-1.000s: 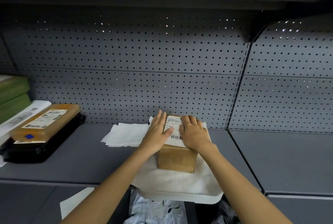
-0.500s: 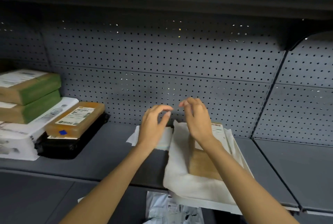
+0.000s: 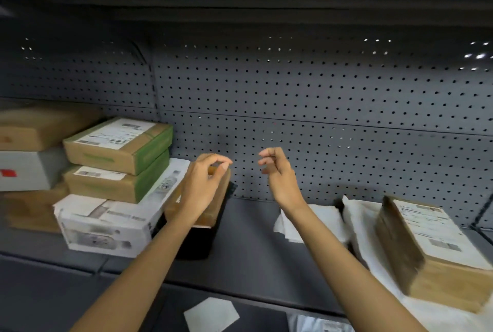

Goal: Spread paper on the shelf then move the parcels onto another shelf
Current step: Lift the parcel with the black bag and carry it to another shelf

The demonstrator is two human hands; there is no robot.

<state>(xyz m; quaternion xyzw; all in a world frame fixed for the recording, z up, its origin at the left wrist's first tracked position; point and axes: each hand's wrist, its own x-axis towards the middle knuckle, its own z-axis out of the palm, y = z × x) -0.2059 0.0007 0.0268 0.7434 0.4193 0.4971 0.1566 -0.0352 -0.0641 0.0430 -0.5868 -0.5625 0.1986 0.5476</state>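
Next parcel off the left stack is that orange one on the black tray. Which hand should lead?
Left, most likely. The left hand hovers empty directly in front of the orange parcel, while the right hand hangs over bare shelf, nearer the parcel already on paper.

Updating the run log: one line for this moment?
left hand: empty, over orange parcel | right hand: empty | brown parcel: on paper

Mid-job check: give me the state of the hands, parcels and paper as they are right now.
left hand: empty, raised, fingers curled
right hand: empty, raised, fingers curled
brown parcel: resting on paper, label up
white paper: spread on shelf under parcel
green-taped parcels: stacked two high on white box
white box: flat on shelf
orange parcel: on black item, partly hidden
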